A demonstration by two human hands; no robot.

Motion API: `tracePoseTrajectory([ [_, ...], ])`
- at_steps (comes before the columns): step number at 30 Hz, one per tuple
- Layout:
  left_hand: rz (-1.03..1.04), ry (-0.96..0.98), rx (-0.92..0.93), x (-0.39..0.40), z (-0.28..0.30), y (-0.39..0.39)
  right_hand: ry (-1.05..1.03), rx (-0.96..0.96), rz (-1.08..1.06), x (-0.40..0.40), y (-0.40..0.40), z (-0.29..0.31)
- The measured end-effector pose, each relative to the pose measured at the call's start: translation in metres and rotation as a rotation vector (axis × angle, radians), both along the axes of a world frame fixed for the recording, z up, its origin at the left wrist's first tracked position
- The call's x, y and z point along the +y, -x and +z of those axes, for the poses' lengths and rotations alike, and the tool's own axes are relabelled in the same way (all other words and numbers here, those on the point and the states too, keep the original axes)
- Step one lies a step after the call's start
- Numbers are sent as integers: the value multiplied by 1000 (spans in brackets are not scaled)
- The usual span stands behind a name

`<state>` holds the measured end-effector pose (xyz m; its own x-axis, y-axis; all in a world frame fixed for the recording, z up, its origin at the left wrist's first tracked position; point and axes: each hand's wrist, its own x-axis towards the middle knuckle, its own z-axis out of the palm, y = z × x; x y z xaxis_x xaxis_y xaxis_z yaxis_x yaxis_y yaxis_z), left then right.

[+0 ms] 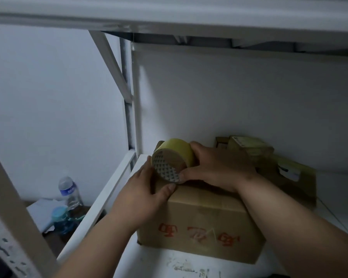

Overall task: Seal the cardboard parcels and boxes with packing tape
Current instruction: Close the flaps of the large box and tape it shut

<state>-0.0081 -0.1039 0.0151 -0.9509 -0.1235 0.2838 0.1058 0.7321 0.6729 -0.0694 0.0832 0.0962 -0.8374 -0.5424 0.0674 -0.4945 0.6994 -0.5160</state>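
While pinching the roll of yellow packing tape (174, 157) between thumb and fingers, right hand (219, 167) holds it on edge over the far end of the cardboard box (201, 219), apparently to keep the roll steady for a pull. Left hand (143, 189) next, fingertips at the roll's near rim and thumb on the box top, seemingly feeling for the loose tape end; grip there light, no strip visibly drawn out yet. Box standing on the white shelf (189, 265), red printing on its near side, top flaps down. Just behind, more cardboard parcels (269, 157) stacked against the wall, within reach for later. Well below left, a water bottle (68, 189) and a blue-capped bottle (62, 219), clear of the work.
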Motion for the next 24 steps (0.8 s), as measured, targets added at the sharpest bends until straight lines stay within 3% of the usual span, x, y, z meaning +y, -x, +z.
tracePoseTrajectory([
  [3,-16,-108,-108,-4,0,2,51,0,-3,11,9,-2],
  [8,-1,-98,-190,0,8,1,196,32,7,60,25,9],
  [14,29,-120,-242,7,16,-2,-97,202,-30,113,20,23],
  [17,13,-187,-242,8,18,-2,-129,260,-21,115,17,19],
  [20,14,-228,-261,7,18,-3,-13,315,-118,122,21,9],
  [24,40,-256,-257,10,17,-4,361,168,-292,135,26,-12],
])
